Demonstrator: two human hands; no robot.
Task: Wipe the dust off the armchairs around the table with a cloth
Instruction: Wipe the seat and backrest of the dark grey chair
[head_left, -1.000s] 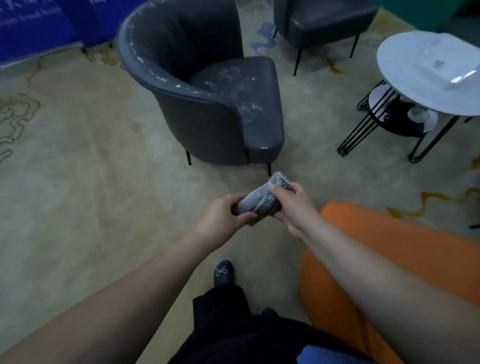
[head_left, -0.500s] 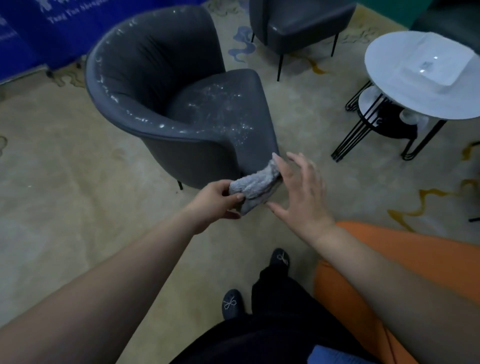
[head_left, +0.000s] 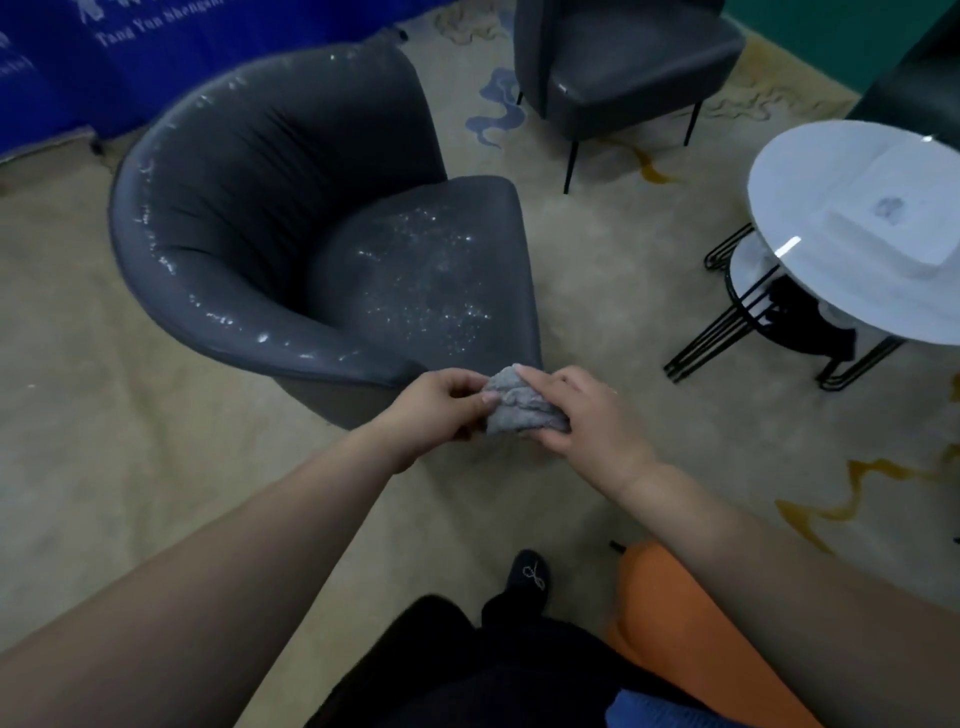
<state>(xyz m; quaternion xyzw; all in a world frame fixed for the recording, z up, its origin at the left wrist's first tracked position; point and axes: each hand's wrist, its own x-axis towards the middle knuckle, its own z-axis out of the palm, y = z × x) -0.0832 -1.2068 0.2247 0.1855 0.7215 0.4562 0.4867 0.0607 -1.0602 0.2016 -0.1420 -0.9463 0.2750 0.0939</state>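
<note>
A dark grey armchair (head_left: 291, 208) stands in front of me, with white dust specks across its seat and along its curved rim. Just this side of its front right corner I hold a bunched grey cloth (head_left: 519, 405) in both hands. My left hand (head_left: 436, 410) pinches the cloth's left end. My right hand (head_left: 587, 415) grips it from the right, fingers laid over the top. A second dark armchair (head_left: 623, 57) stands further back. The round white table (head_left: 841, 228) is to the right.
An orange seat (head_left: 696, 634) sits low on my right, close to my legs and dark shoe (head_left: 527, 582). Beneath the table is a black wire frame with a lower shelf (head_left: 748, 270). A blue banner (head_left: 156, 47) lines the far left. Patterned beige carpet covers the floor.
My right hand, which had opened beside the cloth half a second ago, has closed on it again. The view has moved closer to the dusty armchair.
</note>
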